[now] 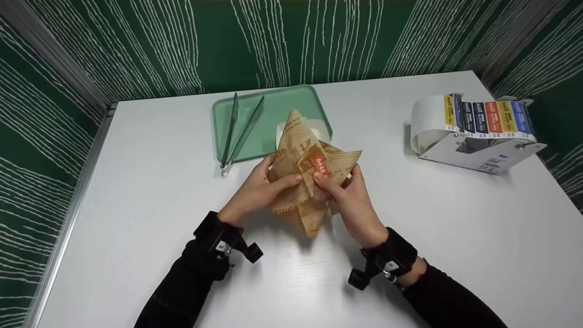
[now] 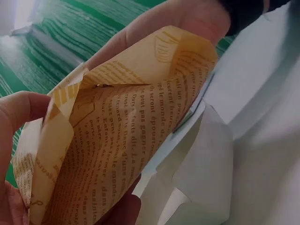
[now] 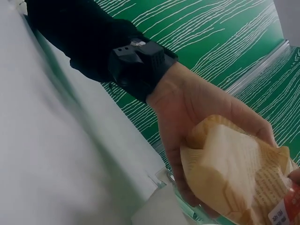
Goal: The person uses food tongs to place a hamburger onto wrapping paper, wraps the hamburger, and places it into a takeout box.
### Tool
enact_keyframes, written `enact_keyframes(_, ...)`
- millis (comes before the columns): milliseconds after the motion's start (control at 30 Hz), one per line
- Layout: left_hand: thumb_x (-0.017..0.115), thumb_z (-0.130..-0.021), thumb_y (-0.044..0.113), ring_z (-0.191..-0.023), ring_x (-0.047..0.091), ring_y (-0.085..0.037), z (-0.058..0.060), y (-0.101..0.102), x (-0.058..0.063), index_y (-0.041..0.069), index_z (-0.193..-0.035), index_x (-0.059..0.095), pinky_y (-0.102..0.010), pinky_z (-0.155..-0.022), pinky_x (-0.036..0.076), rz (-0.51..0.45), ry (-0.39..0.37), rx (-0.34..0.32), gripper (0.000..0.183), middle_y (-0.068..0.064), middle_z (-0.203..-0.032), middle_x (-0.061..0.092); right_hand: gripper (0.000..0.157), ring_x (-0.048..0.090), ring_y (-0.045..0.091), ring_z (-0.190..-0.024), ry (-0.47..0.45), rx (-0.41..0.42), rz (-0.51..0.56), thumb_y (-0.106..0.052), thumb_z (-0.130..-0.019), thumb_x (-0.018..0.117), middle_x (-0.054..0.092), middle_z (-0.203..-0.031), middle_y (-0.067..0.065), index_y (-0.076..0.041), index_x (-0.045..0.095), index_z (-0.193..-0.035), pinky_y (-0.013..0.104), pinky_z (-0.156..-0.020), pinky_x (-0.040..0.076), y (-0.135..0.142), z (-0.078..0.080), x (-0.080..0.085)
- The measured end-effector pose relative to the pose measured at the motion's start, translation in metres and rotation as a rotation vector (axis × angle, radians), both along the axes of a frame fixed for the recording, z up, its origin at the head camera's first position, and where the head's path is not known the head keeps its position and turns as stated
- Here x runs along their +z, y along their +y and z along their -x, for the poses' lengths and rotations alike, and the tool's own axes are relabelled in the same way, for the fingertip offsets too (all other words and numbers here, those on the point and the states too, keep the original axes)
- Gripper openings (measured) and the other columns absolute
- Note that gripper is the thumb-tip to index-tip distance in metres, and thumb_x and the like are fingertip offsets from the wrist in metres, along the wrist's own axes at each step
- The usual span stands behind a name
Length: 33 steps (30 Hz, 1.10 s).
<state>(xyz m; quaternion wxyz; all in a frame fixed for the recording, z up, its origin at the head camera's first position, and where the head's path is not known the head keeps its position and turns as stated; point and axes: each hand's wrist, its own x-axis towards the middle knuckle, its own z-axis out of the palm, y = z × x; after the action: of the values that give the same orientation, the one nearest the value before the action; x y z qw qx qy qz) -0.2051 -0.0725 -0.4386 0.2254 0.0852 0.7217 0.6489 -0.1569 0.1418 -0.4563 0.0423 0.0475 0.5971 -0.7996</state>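
Paper (image 1: 304,193) in both hands (image 1: 257,189) (image 1: 354,200); red label (image 1: 320,164) hidden in left-wrist view.

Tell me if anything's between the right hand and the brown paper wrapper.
Nothing visible is: the right hand holds the brown paper wrapper directly, its thumb at the red sticker.

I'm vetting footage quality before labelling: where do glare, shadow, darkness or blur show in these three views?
Head view: a soft sheen on the white table, with a faint shadow below the paper wrap; left wrist view: a bright glare in the upper-left corner, though much print on the wrap is legible; right wrist view: the table looks soft at left, and the black sleeve loses detail.
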Motion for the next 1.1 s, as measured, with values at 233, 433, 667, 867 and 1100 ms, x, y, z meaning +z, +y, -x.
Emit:
enact_keyframes(233, 0.084, -0.093, 0.024, -0.12, 0.072, -0.029, 0.01, -0.001, 0.002, 0.019, -0.163, 0.038, -0.041, -0.105, 0.059, -0.118, -0.094, -0.06, 0.083, -0.014, -0.138, 0.069, 0.069, 0.071, 0.031, -0.126, 0.063, 0.08, -0.016, -0.011, -0.099, 0.077, 0.066, -0.145, 0.01, -0.024, 0.038, -0.154, 0.04, -0.106, 0.059, 0.007, -0.004, 0.002)
enact_keyframes(433, 0.085, -0.093, 0.022, -0.11, 0.075, -0.026, 0.015, -0.005, 0.002, 0.021, -0.158, 0.045, -0.037, -0.094, 0.062, -0.074, -0.092, -0.099, 0.076, -0.013, -0.134, 0.07, 0.064, 0.075, 0.03, -0.119, 0.061, 0.147, -0.066, -0.014, -0.096, 0.082, 0.071, -0.141, 0.009, -0.02, 0.05, -0.152, 0.037, -0.097, 0.062, 0.015, -0.004, 0.001)
enact_keyframes(667, 0.085, -0.092, 0.021, -0.104, 0.076, -0.024, 0.021, -0.008, 0.001, 0.022, -0.16, 0.044, -0.035, -0.09, 0.063, -0.049, -0.101, -0.11, 0.08, -0.012, -0.133, 0.071, 0.068, 0.07, 0.029, -0.131, 0.042, 0.167, -0.086, -0.013, -0.096, 0.082, 0.068, -0.147, 0.007, -0.022, 0.045, -0.152, 0.038, -0.113, 0.055, 0.02, -0.004, 0.002)
enact_keyframes(867, 0.08, -0.095, 0.014, -0.105, 0.075, -0.021, 0.027, -0.017, 0.001, 0.016, -0.166, 0.035, -0.034, -0.093, 0.062, -0.085, -0.135, -0.108, 0.085, -0.014, -0.132, 0.071, 0.051, 0.066, 0.02, -0.13, -0.02, 0.21, -0.21, -0.024, -0.104, 0.072, 0.065, -0.144, 0.01, -0.014, 0.035, -0.138, 0.037, -0.112, 0.054, 0.034, 0.002, 0.007)
enact_keyframes(1100, 0.078, -0.096, 0.011, -0.102, 0.077, -0.021, 0.04, -0.028, 0.004, 0.016, -0.168, 0.033, -0.033, -0.091, 0.063, -0.055, -0.183, -0.172, 0.086, -0.014, -0.128, 0.074, 0.034, 0.071, 0.021, -0.111, 0.009, 0.368, -0.456, -0.029, -0.108, 0.067, 0.075, -0.115, 0.001, -0.004, 0.064, -0.13, 0.036, -0.102, 0.056, 0.07, 0.015, 0.013)
